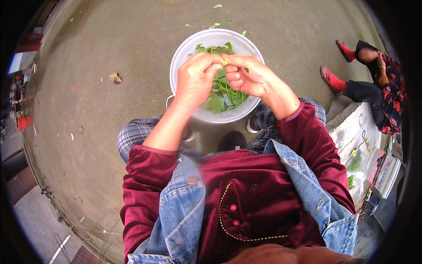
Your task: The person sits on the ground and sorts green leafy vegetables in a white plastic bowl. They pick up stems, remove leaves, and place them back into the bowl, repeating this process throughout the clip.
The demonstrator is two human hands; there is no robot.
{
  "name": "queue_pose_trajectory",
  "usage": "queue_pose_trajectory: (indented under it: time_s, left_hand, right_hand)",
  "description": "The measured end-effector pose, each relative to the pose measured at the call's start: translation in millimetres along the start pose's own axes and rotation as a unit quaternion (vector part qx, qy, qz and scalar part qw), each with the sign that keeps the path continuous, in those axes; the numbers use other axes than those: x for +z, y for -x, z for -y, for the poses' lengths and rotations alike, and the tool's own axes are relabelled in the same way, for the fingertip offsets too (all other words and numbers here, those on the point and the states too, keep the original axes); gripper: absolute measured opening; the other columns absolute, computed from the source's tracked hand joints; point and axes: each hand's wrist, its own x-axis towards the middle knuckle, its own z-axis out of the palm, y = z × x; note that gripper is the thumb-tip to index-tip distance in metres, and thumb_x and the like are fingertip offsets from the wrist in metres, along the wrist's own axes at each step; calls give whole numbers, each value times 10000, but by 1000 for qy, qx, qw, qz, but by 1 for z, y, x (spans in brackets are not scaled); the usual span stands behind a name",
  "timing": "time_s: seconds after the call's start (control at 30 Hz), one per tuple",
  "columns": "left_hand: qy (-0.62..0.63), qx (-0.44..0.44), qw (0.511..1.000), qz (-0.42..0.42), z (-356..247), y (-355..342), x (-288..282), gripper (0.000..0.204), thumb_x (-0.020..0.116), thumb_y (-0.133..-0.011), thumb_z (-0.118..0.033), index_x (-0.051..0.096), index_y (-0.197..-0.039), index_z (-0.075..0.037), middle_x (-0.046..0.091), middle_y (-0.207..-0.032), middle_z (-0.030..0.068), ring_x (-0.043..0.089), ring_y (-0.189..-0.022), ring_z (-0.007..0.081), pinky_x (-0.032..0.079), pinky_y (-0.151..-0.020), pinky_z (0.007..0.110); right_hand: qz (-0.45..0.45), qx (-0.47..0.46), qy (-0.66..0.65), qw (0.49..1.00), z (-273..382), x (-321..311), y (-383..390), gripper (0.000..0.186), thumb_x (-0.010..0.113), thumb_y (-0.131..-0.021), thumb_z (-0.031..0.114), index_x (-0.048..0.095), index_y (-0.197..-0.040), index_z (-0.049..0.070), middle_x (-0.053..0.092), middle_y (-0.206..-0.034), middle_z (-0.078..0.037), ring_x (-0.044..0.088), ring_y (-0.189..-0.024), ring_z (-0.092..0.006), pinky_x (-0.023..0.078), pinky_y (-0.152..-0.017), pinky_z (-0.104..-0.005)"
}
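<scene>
A pale round bucket [249,48] stands on the ground between my knees, with leafy green vegetables [226,97] inside, some with long stems. Over its middle, my left hand [196,78] and my right hand [249,75] meet at the fingertips. Thumb and forefinger of each are pinched around a small yellow-green piece of vegetable [224,63], mostly hidden by the fingers. The other fingers of my right hand are curled in. Part of the greens lies hidden beneath both hands.
Bits of leaf [215,25] lie on the concrete ground beyond the bucket, and a dry brown leaf [116,78] to its left. At far right a person in red shoes [336,81] sits near a pale stone block [351,125]. Beside the block is a plastic bag with greens [355,169].
</scene>
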Motion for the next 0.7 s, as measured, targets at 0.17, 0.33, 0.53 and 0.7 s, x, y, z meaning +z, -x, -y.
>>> queue_pose_trajectory:
  time_s: [0.17,0.33,0.53,0.7]
  left_hand:
    - [-3,-13,1000,-11,3,2,2,107,708,-748,-29,667,-840,-65,651,-790,73,619,-734,248,498,-660,341]
    - [10,-36,999,-14,3,1,4,103,707,-758,-40,671,-853,-55,659,-794,71,622,-723,232,498,-651,331]
    - [19,-101,995,11,-3,-2,1,104,691,-788,-37,671,-888,-17,661,-793,50,616,-691,118,510,-642,261]
    - [15,-161,987,-1,0,-7,-3,97,667,-816,-50,672,-903,-9,659,-797,19,601,-682,60,508,-629,225]
  right_hand:
    - [6,27,-34,999,-5,-2,-4,74,524,-942,155,547,-941,84,430,-708,33,382,-583,-64,300,-478,-197]
    - [-16,0,-23,1000,-8,0,-5,75,509,-950,154,537,-945,84,429,-706,30,384,-581,-71,301,-485,-201]
    - [-38,-135,103,985,-6,1,-6,112,564,-939,193,546,-928,82,449,-698,35,378,-577,-61,324,-505,-191]
    - [-90,-366,308,874,-13,9,-10,74,617,-904,123,593,-900,53,514,-695,41,411,-583,-30,356,-529,-198]
